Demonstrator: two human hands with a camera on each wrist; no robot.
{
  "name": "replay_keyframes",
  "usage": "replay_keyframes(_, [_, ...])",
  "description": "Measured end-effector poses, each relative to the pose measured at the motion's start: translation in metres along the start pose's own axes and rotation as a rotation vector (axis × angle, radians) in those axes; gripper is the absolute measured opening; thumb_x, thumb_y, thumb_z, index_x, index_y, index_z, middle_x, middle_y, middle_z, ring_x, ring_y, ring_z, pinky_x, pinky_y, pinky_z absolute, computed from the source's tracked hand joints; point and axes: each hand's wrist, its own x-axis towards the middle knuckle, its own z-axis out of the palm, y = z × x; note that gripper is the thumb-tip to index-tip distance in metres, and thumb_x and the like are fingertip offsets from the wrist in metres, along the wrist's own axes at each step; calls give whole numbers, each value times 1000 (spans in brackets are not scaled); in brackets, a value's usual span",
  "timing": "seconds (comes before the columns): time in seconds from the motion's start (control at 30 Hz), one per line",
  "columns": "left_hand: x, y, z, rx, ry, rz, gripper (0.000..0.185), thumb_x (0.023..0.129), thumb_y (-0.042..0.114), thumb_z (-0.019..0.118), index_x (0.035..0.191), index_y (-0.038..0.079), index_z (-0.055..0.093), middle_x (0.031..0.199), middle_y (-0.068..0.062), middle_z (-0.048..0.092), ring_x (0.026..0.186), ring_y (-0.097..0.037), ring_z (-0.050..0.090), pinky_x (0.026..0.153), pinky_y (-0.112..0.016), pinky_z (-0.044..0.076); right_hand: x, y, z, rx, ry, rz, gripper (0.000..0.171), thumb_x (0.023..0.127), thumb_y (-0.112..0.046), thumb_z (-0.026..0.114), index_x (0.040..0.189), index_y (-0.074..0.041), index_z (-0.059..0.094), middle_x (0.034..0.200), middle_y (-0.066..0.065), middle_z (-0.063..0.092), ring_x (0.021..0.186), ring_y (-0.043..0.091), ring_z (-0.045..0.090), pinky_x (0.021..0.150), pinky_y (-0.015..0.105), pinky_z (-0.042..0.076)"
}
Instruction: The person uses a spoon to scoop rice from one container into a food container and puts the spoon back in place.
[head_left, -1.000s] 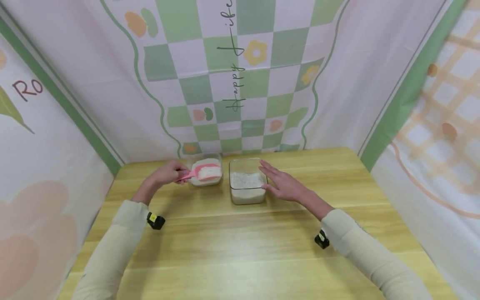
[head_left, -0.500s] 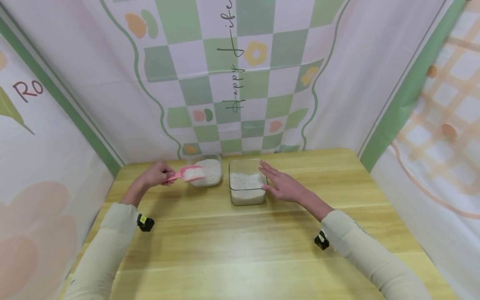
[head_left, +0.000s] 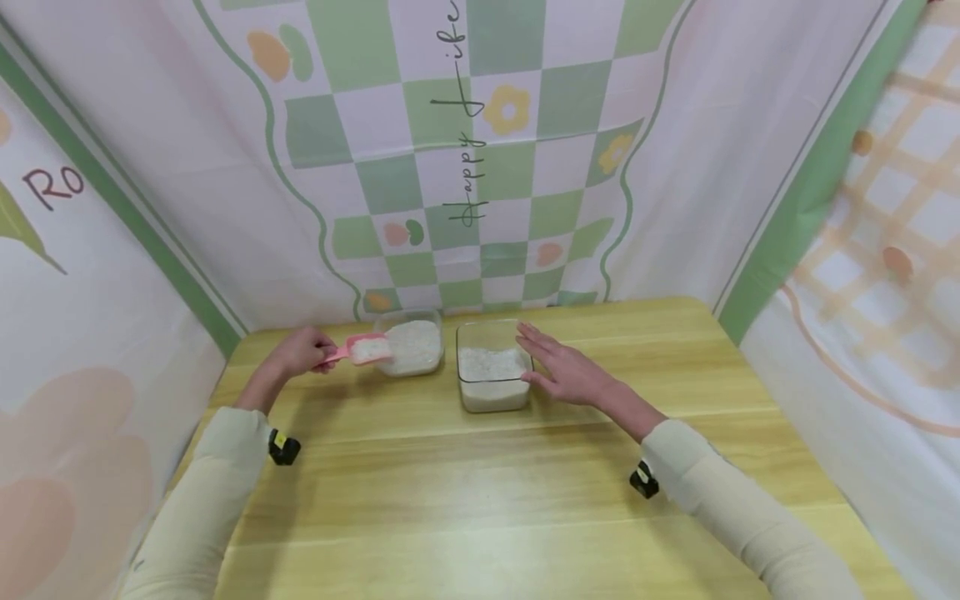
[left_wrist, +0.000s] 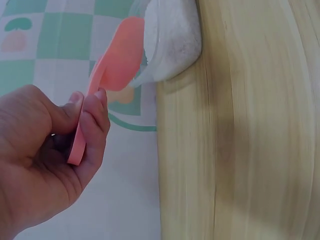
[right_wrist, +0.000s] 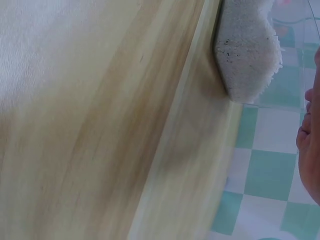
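Observation:
My left hand [head_left: 302, 352] pinches the handle of a pink scoop [left_wrist: 122, 55] between thumb and fingers. White grains that look like rice fill the scoop's bowl [head_left: 369, 348], which hangs at the left rim of a clear container [head_left: 408, 369] of the same grains. To its right stands a deeper square glass container [head_left: 493, 396], partly filled with rice [right_wrist: 247, 50]. Against that container's right side lies my right hand [head_left: 566, 371], its fingers extended along the rim. Only the edge of this hand shows in the right wrist view.
Both containers stand near the back edge of a wooden table [head_left: 450, 500]. Behind it hangs a green-and-white checked cloth [head_left: 487, 167], with more printed cloth on both sides.
My left hand has drawn the loaded scoop leftward, from over the left container to its left rim. My right hand has stayed at the glass container.

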Motion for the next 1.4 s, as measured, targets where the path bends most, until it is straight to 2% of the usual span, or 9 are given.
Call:
replay_keyframes(0.1, [-1, 3, -1, 22, 1, -13, 23, 99, 1, 50, 102, -12, 68, 85, -22, 70, 68, -15, 62, 63, -23, 52, 1, 0, -2, -20, -6, -13, 69, 103, -38, 50, 155, 2, 27, 166, 17, 15, 152, 35, 22, 118, 50, 32])
replay_keyframes(0.3, [0, 9, -5, 80, 16, -27, 22, 96, -1, 50, 100, -11, 69, 82, -18, 70, 72, -21, 65, 71, -34, 57, 2, 0, -4, -18, -22, -11, 69, 103, -37, 51, 155, 1, 26, 166, 17, 15, 152, 34, 23, 117, 50, 34])
replay_keyframes(0.4, [0, 12, -7, 105, 14, -35, 21, 95, -2, 51, 99, -11, 69, 80, -16, 69, 71, -19, 64, 73, -35, 58, 2, 0, -4, -19, -24, -8, 69, 103, -37, 51, 155, 1, 25, 166, 17, 15, 152, 34, 23, 117, 50, 34])
replay_keyframes(0.5, [0, 15, -8, 127, 15, -48, 19, 94, -3, 52, 101, -11, 68, 80, -14, 68, 70, -17, 63, 72, -33, 59, 3, 1, -5, -27, -27, -10, 70, 103, -38, 51, 155, 1, 26, 166, 17, 15, 152, 34, 23, 118, 50, 34])
replay_keyframes(0.6, [1, 18, -9, 148, 13, -54, 20, 93, -3, 53, 104, -12, 67, 82, -15, 69, 72, -20, 64, 72, -33, 58, 3, 1, -7, -53, -32, -22, 70, 103, -39, 51, 154, 2, 27, 165, 20, 18, 151, 35, 25, 118, 51, 34])
replay_keyframes(0.87, [5, 19, -10, 187, 26, -49, 18, 94, 0, 54, 101, -9, 69, 79, -13, 69, 75, -25, 66, 65, -26, 53, 4, 1, -10, -115, -54, -44, 71, 103, -41, 49, 153, 4, 28, 163, 22, 22, 151, 36, 25, 120, 50, 30])
replay_keyframes(1.17, [6, 31, -8, 244, 46, -29, 15, 92, -2, 58, 98, -9, 69, 79, -15, 71, 68, -17, 64, 62, -26, 54, 4, 3, -8, -120, -56, -45, 72, 105, -48, 41, 153, 5, 28, 163, 24, 23, 151, 37, 25, 119, 50, 32])
replay_keyframes(1.27, [5, 37, -7, 269, 60, -37, 14, 91, -1, 58, 97, -7, 69, 81, -15, 70, 69, -18, 63, 61, -26, 54, 4, 2, -8, -115, -55, -43, 72, 105, -46, 43, 153, 5, 29, 163, 23, 22, 151, 37, 24, 119, 50, 32])
replay_keyframes(1.4, [5, 41, -6, 328, 95, -13, 13, 90, -2, 57, 92, -5, 70, 80, -14, 69, 68, -20, 61, 60, -27, 52, 3, 2, -8, -108, -54, -40, 71, 104, -44, 46, 154, 4, 28, 164, 21, 20, 151, 36, 24, 119, 50, 32])
